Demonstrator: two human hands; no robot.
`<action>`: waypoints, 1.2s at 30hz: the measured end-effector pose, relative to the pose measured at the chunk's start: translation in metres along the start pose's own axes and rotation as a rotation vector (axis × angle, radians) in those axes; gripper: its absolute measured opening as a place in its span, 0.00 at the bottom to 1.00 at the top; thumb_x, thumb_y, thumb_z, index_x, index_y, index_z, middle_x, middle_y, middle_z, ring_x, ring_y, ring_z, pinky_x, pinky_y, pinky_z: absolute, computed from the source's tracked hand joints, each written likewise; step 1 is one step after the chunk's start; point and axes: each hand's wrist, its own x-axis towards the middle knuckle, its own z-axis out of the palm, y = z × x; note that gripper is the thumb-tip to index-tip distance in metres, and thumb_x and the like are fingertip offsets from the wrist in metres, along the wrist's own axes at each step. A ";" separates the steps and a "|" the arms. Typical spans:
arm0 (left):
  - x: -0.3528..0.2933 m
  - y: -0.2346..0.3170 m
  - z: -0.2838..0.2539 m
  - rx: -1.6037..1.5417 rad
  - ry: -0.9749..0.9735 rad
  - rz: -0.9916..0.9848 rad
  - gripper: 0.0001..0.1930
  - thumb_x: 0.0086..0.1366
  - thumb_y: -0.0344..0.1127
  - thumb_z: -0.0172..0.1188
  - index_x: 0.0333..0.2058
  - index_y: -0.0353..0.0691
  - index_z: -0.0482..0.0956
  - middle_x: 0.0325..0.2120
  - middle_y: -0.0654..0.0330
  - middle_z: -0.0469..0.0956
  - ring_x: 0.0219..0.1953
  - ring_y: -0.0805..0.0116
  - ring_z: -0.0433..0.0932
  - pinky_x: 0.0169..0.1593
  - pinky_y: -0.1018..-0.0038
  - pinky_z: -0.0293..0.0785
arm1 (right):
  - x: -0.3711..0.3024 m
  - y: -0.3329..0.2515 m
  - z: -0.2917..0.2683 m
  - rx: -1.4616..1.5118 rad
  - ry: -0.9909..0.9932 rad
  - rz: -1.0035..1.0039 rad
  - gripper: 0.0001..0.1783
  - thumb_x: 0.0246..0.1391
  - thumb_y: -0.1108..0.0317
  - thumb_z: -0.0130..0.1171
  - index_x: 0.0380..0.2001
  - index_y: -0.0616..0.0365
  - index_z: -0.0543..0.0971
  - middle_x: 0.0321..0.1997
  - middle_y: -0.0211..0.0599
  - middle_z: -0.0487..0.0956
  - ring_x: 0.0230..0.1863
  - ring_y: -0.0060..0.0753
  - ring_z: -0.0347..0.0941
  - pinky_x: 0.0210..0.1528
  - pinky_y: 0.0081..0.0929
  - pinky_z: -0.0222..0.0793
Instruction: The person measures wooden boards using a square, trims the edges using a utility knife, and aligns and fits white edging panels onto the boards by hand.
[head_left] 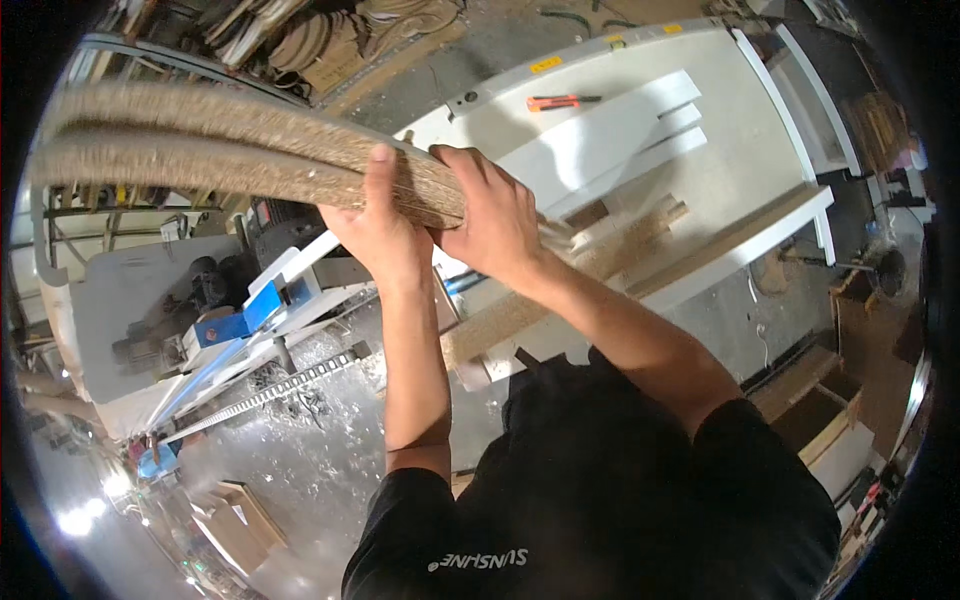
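A small stack of long particleboard strips (270, 150) is held up at the left, its rough tan edges toward me. Motion smears the far left end. My left hand (380, 220) grips the strips from below and the near side, thumb laid up across their edges. Close beside it, my right hand (492, 208) is wrapped around the strips' right end, fingers over the top. Beyond my hands, white panels (600, 140) lie on a pale worktable (740, 110). An orange and black utility knife (562, 102) rests behind them.
Long particleboard pieces (520, 318) with white faces lie along the table's near side. A machine with a grey top (150, 290) and a blue box (225, 328) stands at the left. A cardboard box (238, 525) sits on the littered floor. Wooden boxes (815, 400) stand at the right.
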 end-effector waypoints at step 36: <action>-0.160 -0.120 -0.149 1.566 -0.634 0.239 0.42 0.62 0.53 0.78 0.69 0.42 0.72 0.55 0.44 0.77 0.59 0.42 0.76 0.67 0.46 0.68 | -0.049 0.237 -0.069 -0.487 -1.017 -0.363 0.37 0.41 0.67 0.77 0.59 0.54 0.80 0.48 0.43 0.87 0.46 0.50 0.87 0.45 0.47 0.86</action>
